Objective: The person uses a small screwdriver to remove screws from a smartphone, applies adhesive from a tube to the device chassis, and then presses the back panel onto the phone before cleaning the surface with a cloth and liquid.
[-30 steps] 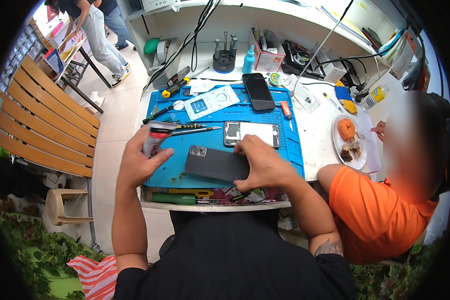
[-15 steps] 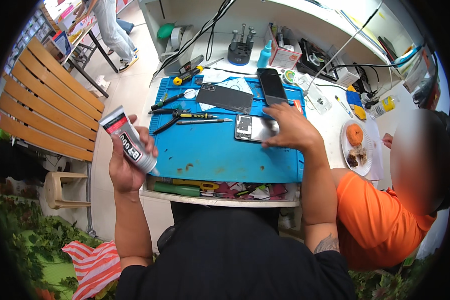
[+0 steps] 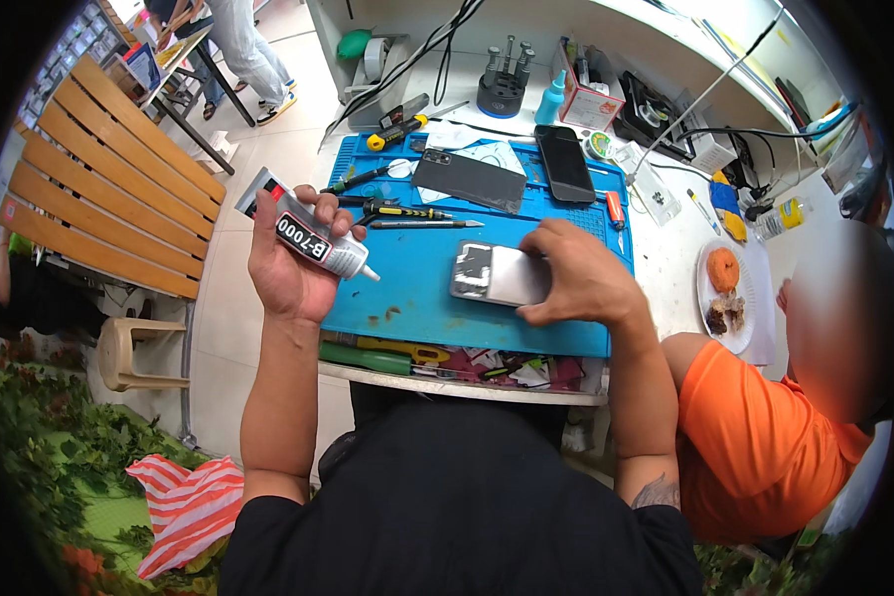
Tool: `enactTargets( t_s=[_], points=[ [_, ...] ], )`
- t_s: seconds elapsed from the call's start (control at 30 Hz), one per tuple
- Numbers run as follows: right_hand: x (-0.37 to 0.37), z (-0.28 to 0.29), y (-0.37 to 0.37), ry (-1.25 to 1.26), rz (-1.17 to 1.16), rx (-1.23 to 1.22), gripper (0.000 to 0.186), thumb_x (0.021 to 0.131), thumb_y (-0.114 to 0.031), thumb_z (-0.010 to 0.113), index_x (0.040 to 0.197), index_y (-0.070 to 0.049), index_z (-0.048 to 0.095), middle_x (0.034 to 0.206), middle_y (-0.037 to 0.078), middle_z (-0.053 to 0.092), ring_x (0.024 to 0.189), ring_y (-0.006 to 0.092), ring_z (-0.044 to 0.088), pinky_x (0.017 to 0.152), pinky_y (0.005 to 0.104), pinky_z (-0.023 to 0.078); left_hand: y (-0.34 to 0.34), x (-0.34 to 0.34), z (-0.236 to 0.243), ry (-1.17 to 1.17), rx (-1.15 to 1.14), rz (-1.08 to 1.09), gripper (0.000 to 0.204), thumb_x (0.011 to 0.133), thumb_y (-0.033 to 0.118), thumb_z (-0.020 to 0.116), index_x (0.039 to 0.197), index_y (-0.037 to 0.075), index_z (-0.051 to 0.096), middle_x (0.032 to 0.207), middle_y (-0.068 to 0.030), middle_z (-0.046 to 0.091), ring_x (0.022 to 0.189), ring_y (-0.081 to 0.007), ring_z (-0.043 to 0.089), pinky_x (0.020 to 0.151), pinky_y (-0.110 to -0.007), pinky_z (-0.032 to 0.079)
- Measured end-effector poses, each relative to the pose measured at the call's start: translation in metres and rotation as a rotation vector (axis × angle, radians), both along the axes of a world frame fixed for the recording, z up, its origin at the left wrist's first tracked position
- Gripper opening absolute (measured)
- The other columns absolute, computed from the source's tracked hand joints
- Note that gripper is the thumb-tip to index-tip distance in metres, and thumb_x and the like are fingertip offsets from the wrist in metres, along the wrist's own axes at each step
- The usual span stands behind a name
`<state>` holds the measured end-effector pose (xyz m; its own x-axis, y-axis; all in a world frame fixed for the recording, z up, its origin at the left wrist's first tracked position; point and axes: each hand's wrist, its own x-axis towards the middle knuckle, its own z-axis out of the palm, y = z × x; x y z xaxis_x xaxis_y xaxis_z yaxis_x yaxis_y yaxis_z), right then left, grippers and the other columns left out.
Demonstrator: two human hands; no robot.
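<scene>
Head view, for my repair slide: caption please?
Left hand holds grey glue tube; right hand steadies silver phone.

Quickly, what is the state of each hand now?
Left hand: closed around a glue tube.
Right hand: gripping a phone on the blue mat.

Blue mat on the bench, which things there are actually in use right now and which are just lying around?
In use:
left hand holding the glue tube
right hand on the opened phone

Lying about:
dark back cover
black phone
tweezers
screwdrivers
plate of food, off the blue mat
</scene>
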<state>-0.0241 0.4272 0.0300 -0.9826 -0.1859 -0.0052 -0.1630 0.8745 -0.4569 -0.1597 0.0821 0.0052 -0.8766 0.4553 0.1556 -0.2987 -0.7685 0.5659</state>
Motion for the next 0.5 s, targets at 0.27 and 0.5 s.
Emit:
enactTargets(
  t_s=[0.27,0.5],
  points=[
    [-0.020,-0.011,-0.036,0.048,0.083,0.086,0.077,0.072,-0.043,0.096,0.133,0.000,0.075,0.124,0.016,0.071,0.123,0.0365,0.066,0.114,0.0462,0.051,0.038,0.004,0.018,0.085,-0.237,0.103,0.059,0.112,0.068,0.059,0.102,0.010,0.064,0.089,-0.0068,0.061,0.085,-0.0238,0.064,0.087,-0.045,0.056],
    [0.011,-0.025,-0.064,0.063,0.167,-0.656,0.051,0.109,-0.045,0.074,0.132,0.001,0.075,0.123,0.018,0.075,0.116,0.0284,0.071,0.103,0.0417,0.057,0.056,0.016,0.029,0.292,0.123,-0.356,0.073,0.108,0.085,0.046,0.094,0.014,0.056,0.078,0.0008,0.050,0.068,-0.0157,0.055,0.076,-0.040,0.051]
  ],
)
